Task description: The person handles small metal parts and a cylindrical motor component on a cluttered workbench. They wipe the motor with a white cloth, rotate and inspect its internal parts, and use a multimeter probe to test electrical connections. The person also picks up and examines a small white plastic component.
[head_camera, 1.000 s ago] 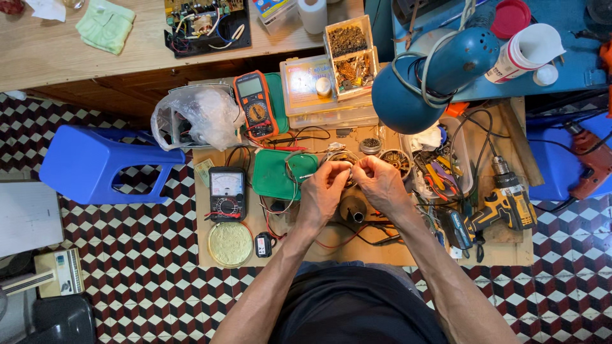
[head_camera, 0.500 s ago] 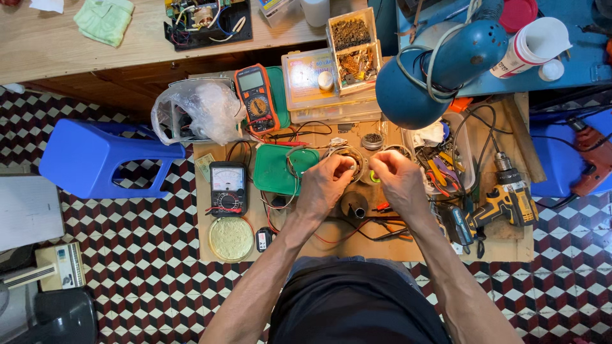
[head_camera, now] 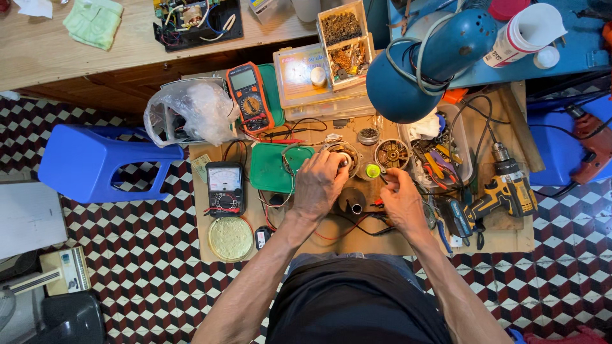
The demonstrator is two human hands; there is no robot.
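My left hand (head_camera: 320, 186) grips a round metal motor part (head_camera: 345, 155) on the low wooden board (head_camera: 357, 239), with the fingers wrapped over its near side. My right hand (head_camera: 403, 200) is a little to the right, its fingertips pinched on a small part that I cannot make out, next to a yellow-green round cap (head_camera: 371, 171). A wound motor core (head_camera: 391, 153) lies just beyond that hand. Between my hands stands a dark cylinder (head_camera: 352, 202), with red and black wires trailing beside it.
A green tray (head_camera: 271, 169), an analog meter (head_camera: 224, 188), an orange multimeter (head_camera: 250, 95) and a round lid (head_camera: 231, 237) lie to the left. At the right are a yellow cordless drill (head_camera: 510, 189) and a blue lamp (head_camera: 433, 60). A blue stool (head_camera: 95, 162) stands on the tiled floor.
My hands were together over the motor part; now they are apart. The right hand has drawn away to the right, while the left stays on the part.
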